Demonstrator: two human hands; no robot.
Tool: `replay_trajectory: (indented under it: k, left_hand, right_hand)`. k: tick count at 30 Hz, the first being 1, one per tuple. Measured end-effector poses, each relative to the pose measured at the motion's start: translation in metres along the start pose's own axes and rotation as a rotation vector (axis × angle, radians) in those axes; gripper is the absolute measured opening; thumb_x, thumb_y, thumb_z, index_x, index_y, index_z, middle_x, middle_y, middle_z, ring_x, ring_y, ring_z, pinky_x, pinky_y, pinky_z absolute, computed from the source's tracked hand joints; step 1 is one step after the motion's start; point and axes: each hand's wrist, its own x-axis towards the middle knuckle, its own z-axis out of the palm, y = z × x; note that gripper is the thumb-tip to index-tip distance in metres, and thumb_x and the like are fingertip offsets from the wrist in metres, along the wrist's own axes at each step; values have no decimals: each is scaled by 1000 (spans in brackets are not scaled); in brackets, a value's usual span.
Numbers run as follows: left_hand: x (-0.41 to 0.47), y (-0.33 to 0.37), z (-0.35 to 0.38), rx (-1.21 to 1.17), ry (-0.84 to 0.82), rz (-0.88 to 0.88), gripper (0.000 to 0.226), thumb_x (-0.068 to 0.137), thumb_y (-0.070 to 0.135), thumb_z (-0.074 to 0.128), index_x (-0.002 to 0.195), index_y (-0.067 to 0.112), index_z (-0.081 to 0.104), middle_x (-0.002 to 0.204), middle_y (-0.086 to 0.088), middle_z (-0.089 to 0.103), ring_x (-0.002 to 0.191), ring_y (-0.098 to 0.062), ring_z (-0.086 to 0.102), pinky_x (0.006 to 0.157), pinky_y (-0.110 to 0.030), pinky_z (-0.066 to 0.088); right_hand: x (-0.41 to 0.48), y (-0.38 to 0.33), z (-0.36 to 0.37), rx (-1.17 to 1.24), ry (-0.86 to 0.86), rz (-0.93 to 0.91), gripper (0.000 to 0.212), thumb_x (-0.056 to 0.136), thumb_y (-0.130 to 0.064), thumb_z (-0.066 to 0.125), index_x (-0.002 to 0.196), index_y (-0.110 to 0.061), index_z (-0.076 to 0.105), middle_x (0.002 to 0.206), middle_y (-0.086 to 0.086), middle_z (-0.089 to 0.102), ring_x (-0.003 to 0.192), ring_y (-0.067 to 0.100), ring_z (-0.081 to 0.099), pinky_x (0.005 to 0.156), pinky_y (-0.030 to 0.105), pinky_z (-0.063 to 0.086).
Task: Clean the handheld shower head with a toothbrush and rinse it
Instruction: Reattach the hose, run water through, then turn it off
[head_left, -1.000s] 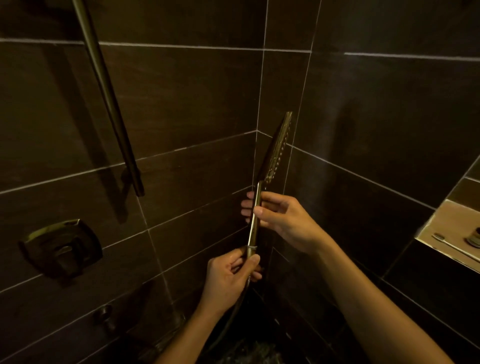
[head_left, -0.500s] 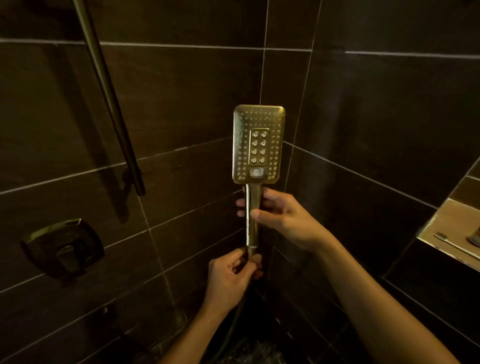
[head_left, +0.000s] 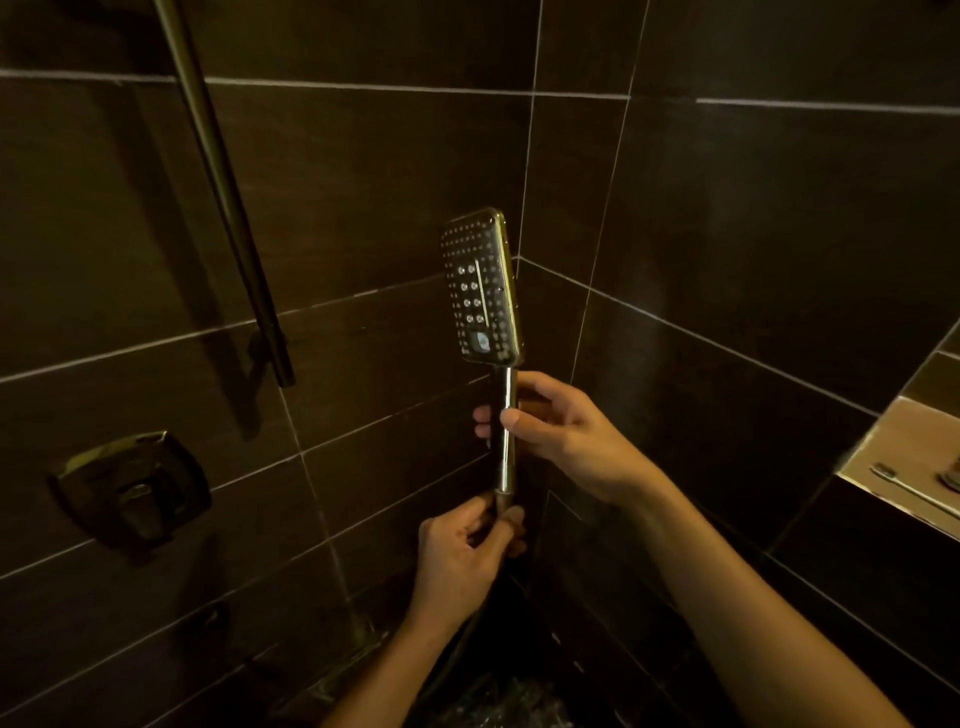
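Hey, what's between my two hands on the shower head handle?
In the head view, only a bare stretch of the handle separates the right hand above from the left hand below.

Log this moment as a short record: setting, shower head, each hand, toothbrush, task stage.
setting: dark tiled shower corner
shower head: upright, nozzle face turned partly left, toward the camera
right hand: grips the handle at mid length
left hand: pinches the handle's bottom end, where the hose joins
toothbrush: lying in the wall niche at right, untouched
valve: on left wall, no water seen running
task stage: brushing not yet begun
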Motion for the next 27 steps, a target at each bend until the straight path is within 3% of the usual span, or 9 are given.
replay_trajectory:
  k: [3, 6, 12, 15, 17, 20, 24, 27]
  left_hand:
    - [-1, 0, 0, 1, 4, 17, 12, 90, 10, 69, 88, 21, 75, 80, 1, 78, 71, -16, 75, 67, -30, 62]
    - [-4, -2, 1, 5, -11, 11, 10, 90, 12, 69, 93, 19, 75, 83, 1, 78, 73, -14, 76, 70, -31, 63]
    - [-5, -2, -1, 8, 6, 22, 15, 90, 5, 69, 100, 13, 75, 85, -1, 79, 73, -15, 76, 66, -23, 60]
    - [-6, -3, 1, 13, -6, 24, 18, 90, 6, 69, 98, 20, 75, 86, 2, 79, 74, -15, 76, 67, -23, 60]
    - [-7, -4, 2, 13, -6, 34, 18, 90, 10, 70, 97, 26, 73, 86, 3, 79, 72, -15, 76, 68, -27, 61]
    - [-7, -4, 1, -18, -5, 33, 17, 89, 10, 70, 96, 25, 74, 83, -1, 79, 69, -18, 76, 66, -27, 61]
    - [-8, -4, 2, -67, -22, -10, 12, 90, 6, 68, 93, 16, 75, 80, -10, 77, 67, -23, 75, 64, -27, 59]
    - [-8, -4, 4, -66, -18, -22, 9, 91, 6, 68, 90, 13, 74, 77, -10, 77, 65, -19, 74, 61, -22, 56]
  right_hand:
    - [1, 0, 1, -60, 83, -33, 34, 91, -11, 73, 124, -18, 67, 110, 5, 74, 102, 16, 73, 88, 35, 61]
    - [1, -1, 4, -185, 107, -81, 23, 88, -16, 78, 110, -16, 72, 97, -4, 70, 90, 8, 71, 77, 22, 58]
    - [-4, 3, -4, -98, -13, -52, 33, 90, -11, 74, 122, -10, 67, 118, 17, 69, 113, 28, 68, 98, 42, 57]
    - [-1, 6, 0, -155, 44, -91, 28, 86, -9, 80, 110, -6, 68, 97, 13, 68, 92, 22, 68, 85, 36, 58]
    - [1, 7, 5, -215, 108, -123, 32, 84, -12, 83, 112, -6, 68, 94, 12, 67, 87, 19, 67, 82, 36, 58]
    - [1, 9, 2, -282, 101, -110, 41, 89, -19, 78, 128, -14, 67, 119, 11, 69, 111, 16, 67, 97, 39, 55]
    - [-4, 6, -5, 9, -122, 2, 37, 101, -13, 57, 137, -5, 57, 134, 16, 66, 127, 28, 63, 107, 48, 51]
    - [-2, 6, -3, 43, -90, 18, 34, 102, -5, 55, 135, 3, 55, 128, 20, 70, 121, 32, 67, 105, 47, 53]
